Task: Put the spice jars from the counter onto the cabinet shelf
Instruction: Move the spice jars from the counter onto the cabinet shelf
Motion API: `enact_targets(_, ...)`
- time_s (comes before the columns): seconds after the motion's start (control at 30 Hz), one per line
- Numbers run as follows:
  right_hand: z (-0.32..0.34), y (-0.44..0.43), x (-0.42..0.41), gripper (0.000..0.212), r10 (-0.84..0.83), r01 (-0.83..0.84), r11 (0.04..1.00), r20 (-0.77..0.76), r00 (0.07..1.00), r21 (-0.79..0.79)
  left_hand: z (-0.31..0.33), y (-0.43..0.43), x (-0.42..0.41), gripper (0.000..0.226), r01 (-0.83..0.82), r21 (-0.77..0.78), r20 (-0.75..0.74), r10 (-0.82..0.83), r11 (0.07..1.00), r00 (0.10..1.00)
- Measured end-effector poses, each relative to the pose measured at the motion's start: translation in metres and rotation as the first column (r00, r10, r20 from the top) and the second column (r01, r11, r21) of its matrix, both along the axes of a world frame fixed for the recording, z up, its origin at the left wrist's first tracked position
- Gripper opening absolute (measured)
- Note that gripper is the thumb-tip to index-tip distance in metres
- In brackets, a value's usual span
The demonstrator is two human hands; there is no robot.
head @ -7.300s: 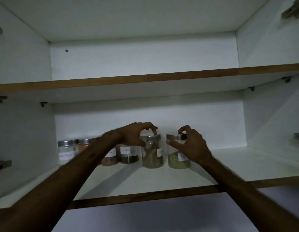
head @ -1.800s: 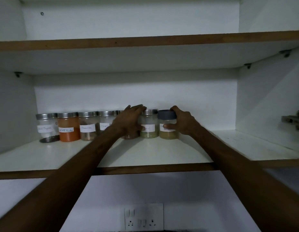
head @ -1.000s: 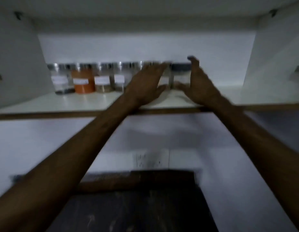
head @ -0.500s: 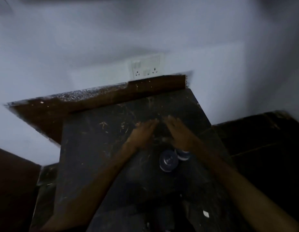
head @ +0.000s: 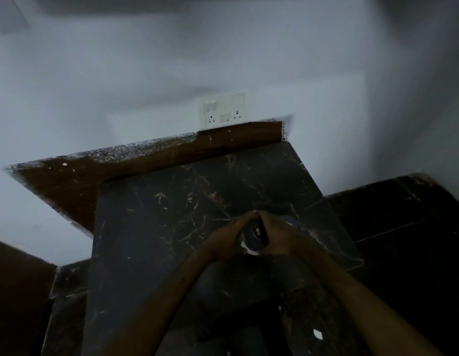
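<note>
the dark-lidded jar (head: 254,236) stands upright on the black marble counter (head: 159,240), well in front of the wall socket (head: 223,113) and a little to its right. seen from above, its long axis runs straight up toward the camera, so mostly the round lid shows. a second jar (head: 291,222) sits just beside it on the far right side, largely hidden.

both hands bracket the first jar. the left hand (head: 227,240) curls against its left side and the right hand (head: 277,237) against its right, fingertips meeting beyond the lid. the fingers look closed around the glass, though blur and dim light leave it unclear how firm the hold is. the right hand lies nearer the second jar.

both forearms reach forward and down, wrists angled inward. judging by this, the lift toward the shelf is next, and it calls for a straight upward pull.
</note>
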State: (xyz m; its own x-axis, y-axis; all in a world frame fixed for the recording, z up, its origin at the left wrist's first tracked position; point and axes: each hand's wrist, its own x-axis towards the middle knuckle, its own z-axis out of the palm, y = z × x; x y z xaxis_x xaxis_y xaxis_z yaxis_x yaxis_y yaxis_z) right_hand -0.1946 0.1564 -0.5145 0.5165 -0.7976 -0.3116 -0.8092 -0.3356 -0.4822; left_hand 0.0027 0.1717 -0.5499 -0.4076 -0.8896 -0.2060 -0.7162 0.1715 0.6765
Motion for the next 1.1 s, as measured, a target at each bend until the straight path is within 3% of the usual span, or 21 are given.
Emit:
enact_targets(0.13, 0.084, -0.042, -0.03, 0.064, -0.068, 0.083, 0.996, 0.276, 0.959, -0.042, 0.092, -0.033, -0.005, 0.087, 0.026, -0.201, -0.228, -0.073, 0.979, 0.971)
enact_targets(0.3, 0.223, -0.068, -0.074, 0.058, 0.085, 0.107, 0.954, 0.595, 0.799, -0.281, 0.229, -0.068, -0.031, 0.067, -0.065, -0.385, -0.488, -0.144, 0.921, 0.861)
enact_targets(0.47, 0.33, -0.099, -0.096, 0.061, 0.109, 0.28, 0.857, 0.683, 0.722, -0.433, 0.355, -0.107, -0.064, 0.062, -0.205, -0.567, -0.549, -0.181, 0.798, 0.816)
enact_targets(0.57, 0.379, -0.124, -0.104, 0.073, 0.159, 0.3, 0.82, 0.698, 0.698, -0.487, 0.414, -0.135, -0.082, 0.062, -0.19, -0.696, -0.47, -0.238, 0.693, 0.85)
enact_targets(0.67, 0.426, -0.161, -0.113, 0.073, 0.206, 0.311, 0.763, 0.669, 0.714, -0.567, 0.458, -0.17, -0.092, 0.061, -0.181, -0.73, -0.437, -0.247, 0.659, 0.865)
enact_targets(0.73, 0.451, -0.195, -0.12, 0.071, 0.223, 0.308, 0.745, 0.655, 0.722, -0.592, 0.48, -0.199, -0.092, 0.066, -0.143, -0.772, -0.332, -0.202, 0.619, 0.921)
enact_targets(0.83, 0.463, -0.253, -0.126, 0.068, 0.191, 0.314, 0.723, 0.615, 0.765, -0.615, 0.497, -0.244, -0.079, 0.072, -0.124, -0.851, -0.153, -0.014, 0.51, 0.988)
enact_targets(0.93, 0.456, -0.319, -0.129, 0.069, 0.124, 0.324, 0.723, 0.576, 0.808, -0.61, 0.502, -0.295, -0.067, 0.07, -0.059, -0.921, 0.033, 0.228, 0.386, 0.973)
enact_targets(1.1, 0.456, -0.403, -0.118, 0.066, 0.137, 0.275, 0.678, 0.485, 0.864, -0.682, 0.511, -0.362, -0.064, 0.076, 0.021, -0.898, 0.227, 0.423, 0.439, 0.877)
